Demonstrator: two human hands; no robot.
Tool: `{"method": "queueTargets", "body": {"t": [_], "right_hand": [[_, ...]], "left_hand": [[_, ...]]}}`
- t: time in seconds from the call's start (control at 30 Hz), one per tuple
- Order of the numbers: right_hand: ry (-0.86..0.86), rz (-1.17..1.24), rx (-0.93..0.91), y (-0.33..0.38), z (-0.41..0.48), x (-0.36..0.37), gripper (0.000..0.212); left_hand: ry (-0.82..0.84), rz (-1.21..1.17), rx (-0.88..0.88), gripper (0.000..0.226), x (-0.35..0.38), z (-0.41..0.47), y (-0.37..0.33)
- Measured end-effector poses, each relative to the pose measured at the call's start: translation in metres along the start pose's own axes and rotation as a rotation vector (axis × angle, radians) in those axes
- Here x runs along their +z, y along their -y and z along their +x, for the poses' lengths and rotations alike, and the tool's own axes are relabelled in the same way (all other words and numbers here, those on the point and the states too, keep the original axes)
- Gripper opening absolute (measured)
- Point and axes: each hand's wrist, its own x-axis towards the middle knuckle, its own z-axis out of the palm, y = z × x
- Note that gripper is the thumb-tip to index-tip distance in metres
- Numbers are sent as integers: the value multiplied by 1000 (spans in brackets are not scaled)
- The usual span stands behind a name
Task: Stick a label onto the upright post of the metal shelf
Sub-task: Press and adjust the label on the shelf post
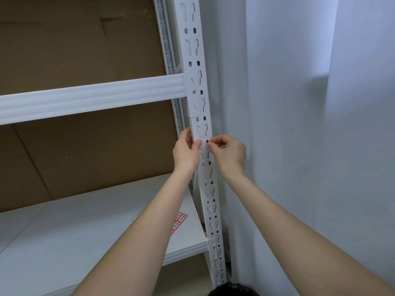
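Thumb of my left hand (186,151) is flat on the front of the upright post (190,22), the fingers curled round its left edge, so that hand grips the post. My right hand (229,153) is closed in a pinch at the post's right edge, holding what I take to be the free end of the label (204,140).

The label lies across the post face between the two hands, just below the crossbeam (92,97) bracket. It is pale and thin and barely stands out from the white paint; I cannot read any print on it.

What worries me is the punched face. The holes and keyhole slots leave little flat metal, so an end pressed over an opening could lift or crease. Pulling unevenly with the right hand could set it crooked, and a fold round the sharp edge could trap a bubble.

Further out, a label sheet (179,221) with red-bordered stickers lies on the lower shelf board (85,231), brown cardboard (74,50) behind.
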Motion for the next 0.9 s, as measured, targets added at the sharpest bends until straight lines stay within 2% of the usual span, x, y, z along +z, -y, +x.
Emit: {"method": "queueTargets", "body": {"t": [0.27,0.5,0.67,0.83,0.9], "right_hand": [[-53,-84,-147,-2,-4,10,7],[-37,-137,-206,-5,-4,14,9],[-11,-270,-245,-4,-5,15,14],[38,-503,-270,-3,-5,13,21],[82,-493,-239,-8,-9,11,21]], "left_hand": [[11,-11,11,44,0,0,2],[10,-25,16,45,0,3,5],[2,-21,23,45,1,4,7],[2,-31,23,45,2,3,7],[6,-37,18,44,1,3,6]]}}
